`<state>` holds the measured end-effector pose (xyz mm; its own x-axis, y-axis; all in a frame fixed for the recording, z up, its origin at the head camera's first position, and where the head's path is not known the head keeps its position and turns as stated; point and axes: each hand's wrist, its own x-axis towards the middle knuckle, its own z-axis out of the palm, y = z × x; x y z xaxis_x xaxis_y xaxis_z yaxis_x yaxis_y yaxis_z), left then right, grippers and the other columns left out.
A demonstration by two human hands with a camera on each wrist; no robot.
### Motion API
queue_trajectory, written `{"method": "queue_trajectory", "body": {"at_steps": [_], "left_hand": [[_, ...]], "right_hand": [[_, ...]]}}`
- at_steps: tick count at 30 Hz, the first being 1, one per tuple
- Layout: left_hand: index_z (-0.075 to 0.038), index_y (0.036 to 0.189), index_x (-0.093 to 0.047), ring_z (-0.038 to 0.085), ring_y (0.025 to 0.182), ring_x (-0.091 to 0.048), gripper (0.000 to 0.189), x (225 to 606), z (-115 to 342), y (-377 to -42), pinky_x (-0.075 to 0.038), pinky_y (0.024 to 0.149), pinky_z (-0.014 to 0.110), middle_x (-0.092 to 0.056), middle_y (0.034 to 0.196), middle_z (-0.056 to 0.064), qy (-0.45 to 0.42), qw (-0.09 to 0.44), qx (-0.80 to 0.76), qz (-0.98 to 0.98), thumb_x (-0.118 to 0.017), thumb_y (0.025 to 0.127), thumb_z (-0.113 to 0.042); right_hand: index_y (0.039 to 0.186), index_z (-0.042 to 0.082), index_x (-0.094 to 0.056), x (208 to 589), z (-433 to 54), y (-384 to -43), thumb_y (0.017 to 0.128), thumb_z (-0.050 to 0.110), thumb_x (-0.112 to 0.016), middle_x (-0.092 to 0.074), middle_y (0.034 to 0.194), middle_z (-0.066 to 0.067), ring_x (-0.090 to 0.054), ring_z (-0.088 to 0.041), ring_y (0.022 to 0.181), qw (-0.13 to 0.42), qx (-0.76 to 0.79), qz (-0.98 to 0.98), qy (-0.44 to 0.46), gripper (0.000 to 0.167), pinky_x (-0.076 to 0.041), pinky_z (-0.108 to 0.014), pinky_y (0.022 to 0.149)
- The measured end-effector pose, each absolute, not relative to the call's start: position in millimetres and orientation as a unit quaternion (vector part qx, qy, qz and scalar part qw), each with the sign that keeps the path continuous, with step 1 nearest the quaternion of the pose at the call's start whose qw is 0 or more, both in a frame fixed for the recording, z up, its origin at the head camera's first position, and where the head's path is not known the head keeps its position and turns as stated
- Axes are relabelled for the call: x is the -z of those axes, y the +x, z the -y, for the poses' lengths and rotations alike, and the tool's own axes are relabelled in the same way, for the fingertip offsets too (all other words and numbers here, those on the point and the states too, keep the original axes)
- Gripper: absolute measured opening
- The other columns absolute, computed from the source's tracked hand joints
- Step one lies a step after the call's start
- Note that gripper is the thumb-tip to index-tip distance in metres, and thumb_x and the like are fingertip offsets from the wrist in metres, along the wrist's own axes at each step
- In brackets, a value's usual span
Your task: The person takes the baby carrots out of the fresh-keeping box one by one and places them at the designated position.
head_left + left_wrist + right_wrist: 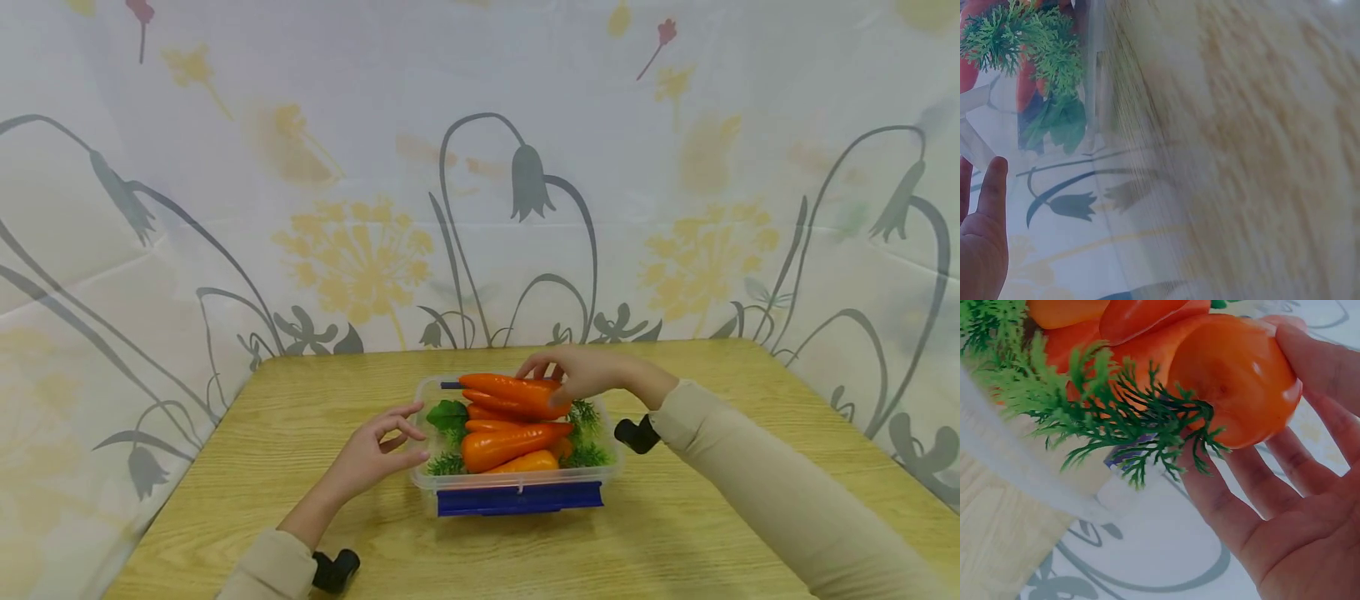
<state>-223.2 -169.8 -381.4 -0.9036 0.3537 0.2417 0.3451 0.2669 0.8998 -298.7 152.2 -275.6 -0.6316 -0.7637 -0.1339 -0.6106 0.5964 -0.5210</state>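
Note:
A clear plastic container (424, 478) with a blue front latch (519, 498) stands on the table, filled with several orange toy carrots (510, 446) that have green leafy tops. My right hand (585, 372) grips the thick end of the uppermost carrot (517, 392) at the back right. In the right wrist view, thumb and fingers curl round that carrot's (1235, 381) blunt end, and its frilly green top (1141, 425) hangs beside them. My left hand (377, 450) is at the container's left rim, fingers loosely bent with nothing in them, near a flat green leaf (447, 414).
The wooden table (315, 392) reaches back to a cloth (480, 250) printed with flowers, which also hangs at both sides. A black wrist camera (637, 434) sits under the right sleeve, another black one (335, 572) under the left.

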Motion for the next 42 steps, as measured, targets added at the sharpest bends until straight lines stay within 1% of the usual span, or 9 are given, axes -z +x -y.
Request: {"method": "queue_trajectory", "body": {"at_steps": [6, 8, 13, 20, 26, 31, 35, 39, 42], "left_hand": [[0.002, 0.097, -0.064, 0.032, 0.133, -0.029, 0.024, 381, 171, -222, -0.036, 0.103, 0.044, -0.038, 0.143, 0.013, 0.218, 0.005, -0.561, -0.798, -0.073, 0.082, -0.015], [0.002, 0.096, -0.064, 0.032, 0.133, -0.029, 0.024, 381, 171, -222, -0.036, 0.103, 0.044, -0.038, 0.143, 0.013, 0.217, 0.005, -0.561, -0.799, -0.073, 0.082, -0.015], [0.002, 0.096, -0.063, 0.033, 0.133, -0.029, 0.025, 381, 170, -223, -0.036, 0.103, 0.044, -0.038, 0.143, 0.014, 0.216, 0.003, -0.560, -0.800, -0.073, 0.082, -0.016], [0.003, 0.096, -0.063, 0.033, 0.133, -0.029, 0.024, 383, 170, -223, -0.035, 0.104, 0.045, -0.038, 0.143, 0.014, 0.214, 0.001, -0.563, -0.798, -0.073, 0.082, -0.014], [0.003, 0.096, -0.063, 0.032, 0.133, -0.030, 0.025, 384, 170, -224, -0.034, 0.103, 0.046, -0.039, 0.143, 0.013, 0.207, 0.003, -0.562, -0.801, -0.073, 0.082, -0.015], [0.003, 0.096, -0.064, 0.033, 0.133, -0.030, 0.025, 384, 171, -224, -0.034, 0.103, 0.048, -0.039, 0.143, 0.014, 0.207, 0.000, -0.560, -0.802, -0.073, 0.082, -0.015], [0.003, 0.096, -0.064, 0.033, 0.133, -0.030, 0.025, 385, 171, -224, -0.034, 0.103, 0.047, -0.039, 0.142, 0.014, 0.208, -0.001, -0.560, -0.802, -0.073, 0.082, -0.015], [0.003, 0.096, -0.064, 0.033, 0.132, -0.030, 0.025, 384, 170, -224, -0.034, 0.103, 0.047, -0.039, 0.142, 0.014, 0.209, -0.003, -0.558, -0.803, -0.074, 0.081, -0.015], [0.003, 0.096, -0.064, 0.034, 0.132, -0.030, 0.025, 384, 170, -224, -0.034, 0.103, 0.048, -0.039, 0.142, 0.014, 0.210, -0.003, -0.558, -0.803, -0.074, 0.081, -0.015]], "right_hand": [[0.128, 0.006, -0.053, 275, -163, -295, 0.083, 0.002, -0.065, -0.055, 0.116, -0.011, -0.056, -0.029, 0.099, 0.137, 0.244, -0.874, -0.398, 0.047, -0.051, -0.038, 0.084], [0.129, 0.007, -0.053, 275, -168, -293, 0.084, 0.005, -0.066, -0.055, 0.116, -0.011, -0.056, -0.028, 0.098, 0.127, 0.250, -0.876, -0.392, 0.047, -0.050, -0.039, 0.083], [0.128, 0.005, -0.053, 276, -182, -288, 0.084, 0.010, -0.066, -0.055, 0.114, -0.013, -0.056, -0.030, 0.097, 0.091, 0.267, -0.877, -0.388, 0.047, -0.051, -0.040, 0.081], [0.131, 0.003, -0.050, 284, -202, -281, 0.085, 0.008, -0.066, -0.055, 0.113, -0.014, -0.056, -0.031, 0.097, 0.044, 0.301, -0.886, -0.351, 0.049, -0.052, -0.034, 0.074], [0.131, 0.002, -0.050, 293, -216, -275, 0.085, 0.012, -0.068, -0.056, 0.114, -0.018, -0.058, -0.029, 0.092, 0.001, 0.325, -0.886, -0.331, 0.050, -0.052, -0.033, 0.070], [0.132, 0.002, -0.049, 303, -225, -270, 0.086, 0.016, -0.068, -0.054, 0.117, -0.020, -0.057, -0.030, 0.092, -0.015, 0.364, -0.878, -0.312, 0.051, -0.053, -0.034, 0.068], [0.132, 0.001, -0.048, 312, -233, -266, 0.087, 0.017, -0.067, -0.055, 0.114, -0.020, -0.058, -0.030, 0.092, -0.024, 0.395, -0.877, -0.273, 0.051, -0.054, -0.034, 0.067], [0.134, 0.000, -0.045, 320, -239, -263, 0.088, 0.019, -0.066, -0.053, 0.114, -0.022, -0.059, -0.032, 0.093, -0.016, 0.440, -0.870, -0.224, 0.054, -0.056, -0.033, 0.066], [0.136, -0.002, -0.042, 325, -242, -261, 0.089, 0.019, -0.065, -0.050, 0.114, -0.024, -0.060, -0.029, 0.092, -0.011, 0.475, -0.856, -0.205, 0.056, -0.057, -0.033, 0.066]]}}
